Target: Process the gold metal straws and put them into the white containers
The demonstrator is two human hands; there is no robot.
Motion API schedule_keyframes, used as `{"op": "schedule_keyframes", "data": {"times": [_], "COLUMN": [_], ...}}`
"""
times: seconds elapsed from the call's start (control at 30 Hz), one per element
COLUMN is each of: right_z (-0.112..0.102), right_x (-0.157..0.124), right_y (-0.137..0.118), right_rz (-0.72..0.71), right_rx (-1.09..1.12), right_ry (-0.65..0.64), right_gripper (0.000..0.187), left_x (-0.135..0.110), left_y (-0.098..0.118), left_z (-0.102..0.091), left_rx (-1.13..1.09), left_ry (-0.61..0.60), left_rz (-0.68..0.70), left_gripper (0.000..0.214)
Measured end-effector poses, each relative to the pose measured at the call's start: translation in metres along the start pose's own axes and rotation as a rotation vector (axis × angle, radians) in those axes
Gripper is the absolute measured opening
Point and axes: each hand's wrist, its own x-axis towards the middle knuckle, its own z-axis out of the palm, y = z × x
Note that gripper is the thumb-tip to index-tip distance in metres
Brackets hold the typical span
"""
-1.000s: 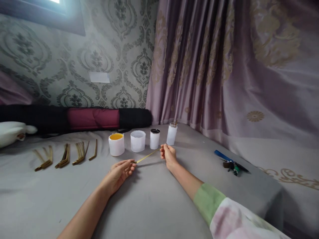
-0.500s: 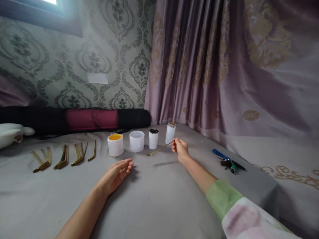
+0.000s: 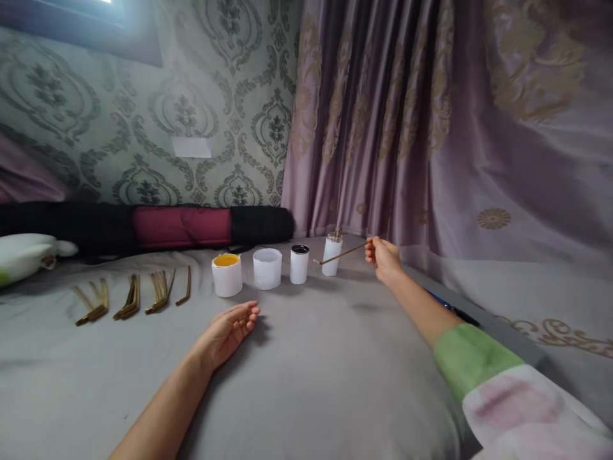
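My right hand (image 3: 382, 259) pinches one end of a thin golden stick (image 3: 339, 255), held in the air to the right of a row of white cups. The stick's free end points left, in front of the tall white cup (image 3: 331, 254) that holds more sticks. My left hand (image 3: 228, 331) lies on the grey sheet (image 3: 306, 370) with its fingers loosely stretched and nothing in it. In the row stand a cup of yellow paint (image 3: 227, 274), a plain white cup (image 3: 267, 268) and a cup with a dark inside (image 3: 299, 263).
Several bundles of golden sticks (image 3: 131, 297) lie in a row at the left. A black and maroon bolster (image 3: 143, 227) runs along the wall. A purple curtain (image 3: 431, 128) hangs at the right. A blue-handled tool (image 3: 454, 310) peeks out behind my right forearm.
My left hand let go of the stick and came to rest on the sheet. My right hand carried the stick up and to the right, past the tall cup.
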Motion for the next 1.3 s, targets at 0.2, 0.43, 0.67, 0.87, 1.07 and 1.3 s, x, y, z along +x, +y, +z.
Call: {"op": "schedule_keyframes", "data": {"times": [0.2, 0.43, 0.67, 0.87, 1.07, 1.3], "right_z": [-0.002, 0.001, 0.004, 0.009, 0.018, 0.025], "right_x": [0.021, 0.042, 0.055, 0.064, 0.068, 0.071], "right_y": [-0.02, -0.049, -0.069, -0.076, -0.077, -0.074], "right_rz": [-0.076, -0.138, -0.185, -0.219, -0.27, -0.314], "right_rx": [-0.048, -0.096, -0.116, -0.147, -0.192, -0.243], "right_ry": [0.04, 0.106, 0.154, 0.199, 0.208, 0.202], "right_gripper": [0.016, 0.018, 0.021, 0.022, 0.024, 0.022], "left_x": [0.0, 0.0, -0.003, -0.002, 0.0, -0.001], "left_y": [0.0, 0.001, 0.002, 0.001, 0.0, 0.001], "left_z": [-0.002, -0.001, 0.001, -0.001, -0.002, -0.002], "left_rx": [-0.012, -0.01, -0.016, -0.018, -0.023, -0.042], "left_ry": [-0.01, -0.018, -0.002, -0.003, -0.009, -0.02], "left_rz": [0.0, 0.002, -0.003, -0.003, -0.003, -0.001], "left_gripper": [0.014, 0.014, 0.013, 0.015, 0.015, 0.014]}}
